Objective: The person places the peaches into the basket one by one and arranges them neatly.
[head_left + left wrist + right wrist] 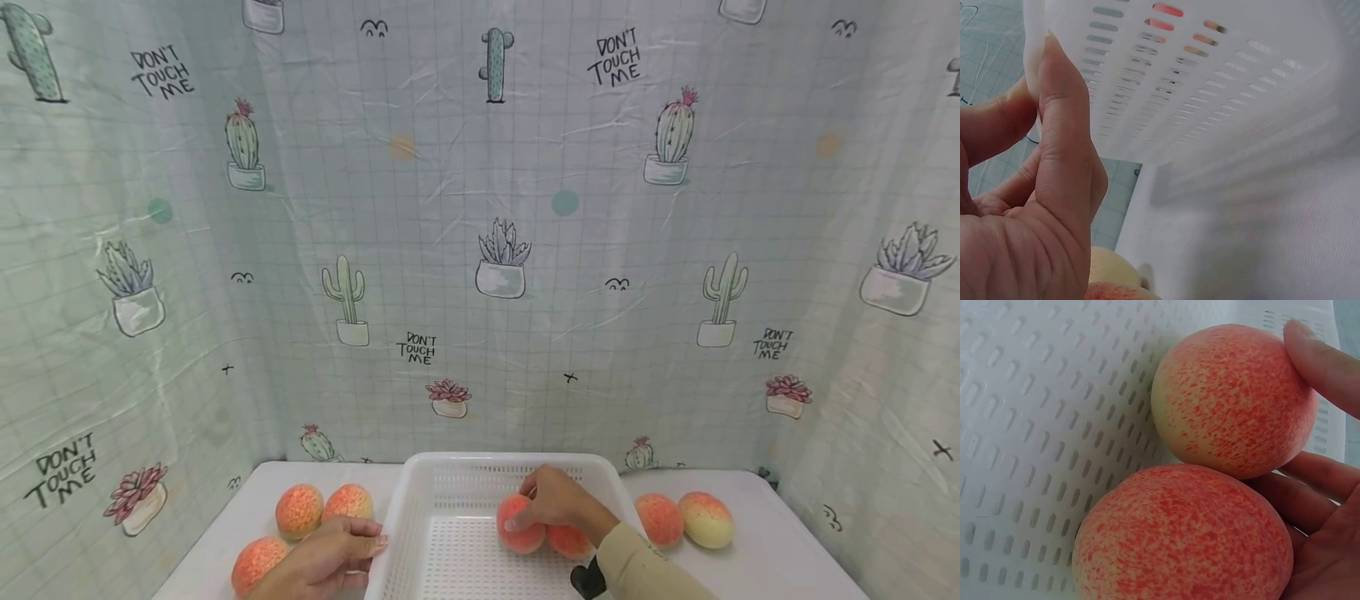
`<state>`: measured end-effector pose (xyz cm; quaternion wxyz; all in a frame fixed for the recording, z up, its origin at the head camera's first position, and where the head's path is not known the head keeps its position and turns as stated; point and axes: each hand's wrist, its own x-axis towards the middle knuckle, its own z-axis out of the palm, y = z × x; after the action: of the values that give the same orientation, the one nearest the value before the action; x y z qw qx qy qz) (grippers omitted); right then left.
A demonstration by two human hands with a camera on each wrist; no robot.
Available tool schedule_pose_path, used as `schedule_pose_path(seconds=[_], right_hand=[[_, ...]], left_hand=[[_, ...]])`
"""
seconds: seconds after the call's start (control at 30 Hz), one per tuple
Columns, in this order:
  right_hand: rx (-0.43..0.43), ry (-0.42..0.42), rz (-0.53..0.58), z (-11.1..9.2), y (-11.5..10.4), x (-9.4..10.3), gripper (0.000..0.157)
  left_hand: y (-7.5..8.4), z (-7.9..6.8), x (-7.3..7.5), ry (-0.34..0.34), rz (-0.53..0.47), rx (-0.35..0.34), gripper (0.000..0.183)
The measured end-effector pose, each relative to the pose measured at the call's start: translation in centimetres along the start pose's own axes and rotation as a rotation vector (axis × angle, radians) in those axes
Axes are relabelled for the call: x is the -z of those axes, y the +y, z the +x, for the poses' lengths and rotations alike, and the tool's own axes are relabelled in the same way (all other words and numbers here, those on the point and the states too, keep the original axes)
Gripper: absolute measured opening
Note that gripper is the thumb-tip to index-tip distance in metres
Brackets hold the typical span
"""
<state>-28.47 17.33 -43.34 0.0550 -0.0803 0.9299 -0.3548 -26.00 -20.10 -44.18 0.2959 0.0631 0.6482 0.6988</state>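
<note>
My right hand [562,500] reaches into a white plastic basket [510,458] and grips a red-and-yellow peach [517,533]. In the right wrist view my thumb [1322,369] lies on this peach's upper side, with fingers behind it. A second peach [1185,537] is in the basket beside the held one, close under my palm. On the basket's left side, my left hand [333,554] pinches the rim between thumb and fingers. The left wrist view shows those fingers [1063,119] at the rim, and the slotted basket wall [1222,44] beyond them.
Left of the basket, several peaches [299,510] lie on the white table [247,492]. To its right are two more, a redder peach [660,521] and a yellower peach [707,520]. A cactus-print curtain [450,208] encloses the table's back and sides.
</note>
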Motion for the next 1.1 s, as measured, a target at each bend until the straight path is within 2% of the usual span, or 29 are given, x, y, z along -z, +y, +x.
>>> schedule_pose_path(seconds=[0.17,0.3,0.53,0.73,0.87,0.97,1.1], right_hand=[[0.012,-0.001,-0.003,-0.1,0.0,0.1,0.041],[0.018,-0.003,0.006,-0.3,0.0,0.2,0.045],[0.032,0.039,0.062,-1.4,-0.3,2.1,0.043],[-0.007,0.072,0.174,-3.1,-0.3,4.5,0.040],[-0.005,0.053,0.236,-4.9,0.4,6.9,0.044],[0.007,0.048,0.285,-6.3,1.4,9.1,0.048],[-0.004,0.096,0.289,-7.9,3.2,12.0,0.048]], left_hand=[[0.2,-0.2,0.0,0.032,-0.011,0.039,0.032],[-0.1,-0.2,-0.1,0.032,0.006,0.029,0.027],[-0.3,0.1,-0.2,0.024,0.027,0.020,0.025],[0.0,0.1,-0.3,0.042,0.018,0.029,0.026],[0.2,0.1,-0.4,0.071,0.008,0.051,0.030],[0.3,0.1,-0.5,0.062,-0.009,0.053,0.031],[0.4,-0.1,-0.4,0.027,-0.016,0.046,0.032]])
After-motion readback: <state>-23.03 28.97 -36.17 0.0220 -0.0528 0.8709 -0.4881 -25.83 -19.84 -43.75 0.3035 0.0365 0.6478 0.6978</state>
